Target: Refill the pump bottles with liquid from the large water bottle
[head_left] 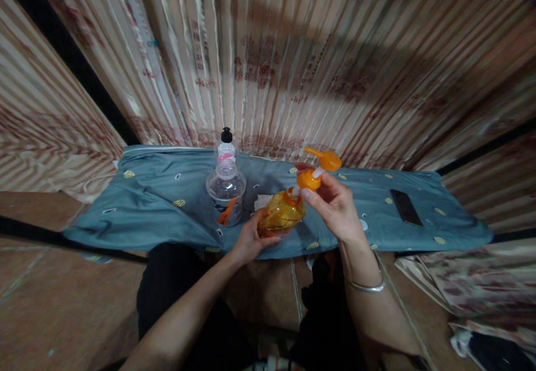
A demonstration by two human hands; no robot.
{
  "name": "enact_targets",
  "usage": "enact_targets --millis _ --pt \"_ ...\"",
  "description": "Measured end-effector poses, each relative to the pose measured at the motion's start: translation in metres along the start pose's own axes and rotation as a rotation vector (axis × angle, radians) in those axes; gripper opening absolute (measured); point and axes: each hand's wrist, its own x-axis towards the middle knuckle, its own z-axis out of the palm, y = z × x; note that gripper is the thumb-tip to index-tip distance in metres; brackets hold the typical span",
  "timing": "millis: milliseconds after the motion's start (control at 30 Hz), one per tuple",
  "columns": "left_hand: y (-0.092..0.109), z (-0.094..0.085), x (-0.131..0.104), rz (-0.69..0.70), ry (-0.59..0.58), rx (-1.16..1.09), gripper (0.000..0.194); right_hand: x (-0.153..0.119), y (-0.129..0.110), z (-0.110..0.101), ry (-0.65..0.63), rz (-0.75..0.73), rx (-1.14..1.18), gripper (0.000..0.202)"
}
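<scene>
An amber see-through pump bottle [281, 214] is tilted to the right over the cloth, gripped by my left hand [250, 237] around its lower side. My right hand [335, 203] pinches the collar of an orange pump head [309, 180], whose spout points up and to the left. The pump sits at the bottle's mouth, raised off the neck, with its pale tube reaching toward the opening. Left of my hands stands a large clear plastic bottle [226, 189] with an orange and dark label and an open top. Behind it is a smaller bottle with a black cap [226, 134].
A blue patterned cloth [154, 192] covers the narrow table. A dark phone [405, 207] lies at its right. A whitish paper piece [263, 200] lies behind the amber bottle. A pleated curtain [268, 63] hangs behind, with dark frame bars [75, 52] at the sides.
</scene>
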Motion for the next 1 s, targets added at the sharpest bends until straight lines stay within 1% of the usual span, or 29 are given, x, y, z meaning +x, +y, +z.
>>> enact_targets --millis 100,233,333,400,467,567,700,733,767,800,867,900,933,967,1000 --pt "-0.001 -0.001 0.001 0.004 0.01 0.017 0.074 0.006 -0.015 -0.005 0.071 -0.085 -0.005 0.037" --pt "-0.002 -0.003 0.001 -0.003 0.028 0.039 0.076 0.011 -0.041 -0.012 0.092 -0.157 -0.118 0.037" --pt "-0.004 -0.003 0.002 -0.003 0.025 0.036 0.076 0.015 -0.06 -0.019 0.102 -0.206 -0.115 0.036" --pt "-0.005 -0.003 0.002 0.0 0.025 0.028 0.077 0.019 -0.069 -0.023 0.132 -0.243 -0.105 0.035" --pt "-0.007 -0.003 0.002 0.002 0.03 0.022 0.076 0.021 -0.075 -0.029 0.19 -0.278 -0.124 0.032" --pt "-0.009 -0.003 0.002 0.001 0.03 0.017 0.075 0.021 -0.083 -0.041 0.326 -0.342 -0.111 0.024" --pt "-0.011 -0.004 0.002 0.006 0.02 0.017 0.078 0.017 -0.091 -0.067 0.514 -0.461 -0.011 0.015" --pt "-0.012 -0.004 0.003 0.008 0.02 0.021 0.078 0.016 -0.092 -0.076 0.556 -0.463 0.008 0.013" --pt "-0.012 -0.005 0.003 0.009 0.022 0.027 0.078 0.016 -0.093 -0.084 0.566 -0.425 0.017 0.011" --pt "-0.013 -0.005 0.003 0.01 0.026 0.034 0.079 0.016 -0.091 -0.093 0.581 -0.418 0.028 0.012" --pt "-0.014 -0.006 0.004 0.01 0.034 0.05 0.08 0.019 -0.084 -0.111 0.623 -0.478 0.062 0.017" --pt "-0.014 -0.007 0.004 0.01 0.036 0.059 0.08 0.021 -0.077 -0.12 0.654 -0.562 0.087 0.02" --pt "-0.013 -0.007 0.003 0.01 0.037 0.067 0.08 0.024 -0.067 -0.127 0.671 -0.593 0.107 0.02" --pt "-0.013 -0.007 0.003 0.011 0.036 0.075 0.08 0.026 -0.056 -0.132 0.658 -0.572 0.119 0.018" --pt "-0.011 -0.007 0.003 0.011 0.035 0.082 0.079 0.029 -0.041 -0.136 0.654 -0.522 0.114 0.015"
